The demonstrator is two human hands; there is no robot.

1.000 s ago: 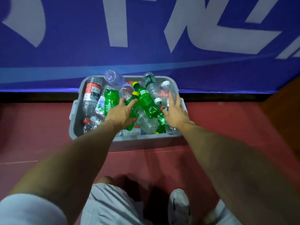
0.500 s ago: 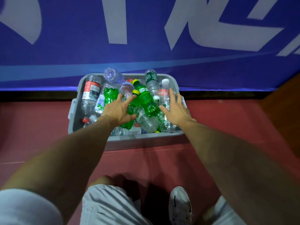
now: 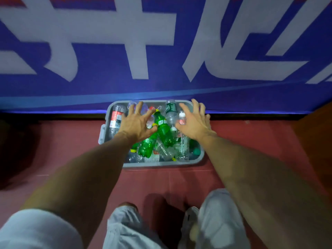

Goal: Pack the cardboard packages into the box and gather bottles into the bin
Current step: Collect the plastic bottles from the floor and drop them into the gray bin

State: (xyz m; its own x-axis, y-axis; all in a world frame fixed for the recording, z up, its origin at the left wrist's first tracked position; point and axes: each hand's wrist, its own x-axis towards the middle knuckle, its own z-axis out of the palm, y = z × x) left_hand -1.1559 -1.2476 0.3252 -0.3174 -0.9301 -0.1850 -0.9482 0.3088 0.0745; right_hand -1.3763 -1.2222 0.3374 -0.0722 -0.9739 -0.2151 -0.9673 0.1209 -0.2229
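Bottles [image 3: 162, 130] lie heaped in grey bin [image 3: 161, 164] on red floor [image 3: 71, 141]. Left grip [image 3: 136, 123] and right grip [image 3: 195, 123], pressed onto the pile a second ago, now hover above it, fingers spread, holding nothing. Judgement: bottle gathering looks finished; cardboard packages not in view.

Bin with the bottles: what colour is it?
The bin is plain light grey, with no pattern. It shows best in the head view.

Matt grey plastic bin [image 3: 111, 139], glossy green plastic bottles [image 3: 164, 129] among crinkled clear ones with paper-like labels, smooth matt red floor [image 3: 53, 150], blue banner [image 3: 179, 90] with a cloth-like look, pale cloth trousers [image 3: 215, 218]
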